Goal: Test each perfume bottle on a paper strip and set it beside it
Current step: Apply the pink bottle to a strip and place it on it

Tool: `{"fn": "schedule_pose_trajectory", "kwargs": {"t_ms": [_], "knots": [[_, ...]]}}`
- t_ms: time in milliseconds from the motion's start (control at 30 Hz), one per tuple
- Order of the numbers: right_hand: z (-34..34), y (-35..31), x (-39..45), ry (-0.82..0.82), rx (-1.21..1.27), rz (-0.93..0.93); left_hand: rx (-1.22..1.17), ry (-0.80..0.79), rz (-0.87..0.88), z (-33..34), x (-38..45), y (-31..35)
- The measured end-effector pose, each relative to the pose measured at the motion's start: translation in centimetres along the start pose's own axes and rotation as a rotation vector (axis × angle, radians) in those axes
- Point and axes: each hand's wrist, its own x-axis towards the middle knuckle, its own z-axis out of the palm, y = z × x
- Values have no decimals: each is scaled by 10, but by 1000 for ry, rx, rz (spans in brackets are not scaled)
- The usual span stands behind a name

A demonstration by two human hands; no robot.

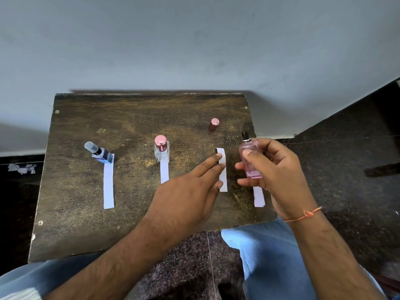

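My right hand (275, 169) grips a pink perfume bottle (251, 163) with a bare black sprayer, held above the table's right side. Its pink cap (214, 124) stands apart near the back. My left hand (194, 191) reaches out with straight fingers that press on a white paper strip (223, 178). Another strip (258, 197) lies under my right hand at the table's right edge. A blue bottle (99, 153) leans at the head of the left strip (108, 185). A clear bottle with a pink cap (161, 151) stands at the head of the middle strip (164, 172).
The dark wooden table (129, 224) stands against a pale wall. The floor around it is dark stone, with torn paper scraps (21, 168) at the left. My knees in blue trousers (266, 252) sit at the table's front edge.
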Motion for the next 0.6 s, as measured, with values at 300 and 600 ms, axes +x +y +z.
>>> {"fn": "schedule_pose_trajectory", "kwargs": {"t_ms": [300, 600], "knots": [[6, 7, 0, -87, -91, -265, -469, 182, -30, 2, -1, -10], [28, -5, 18, -15, -282, -344, -986, 166, -160, 8, -1, -15]]}}
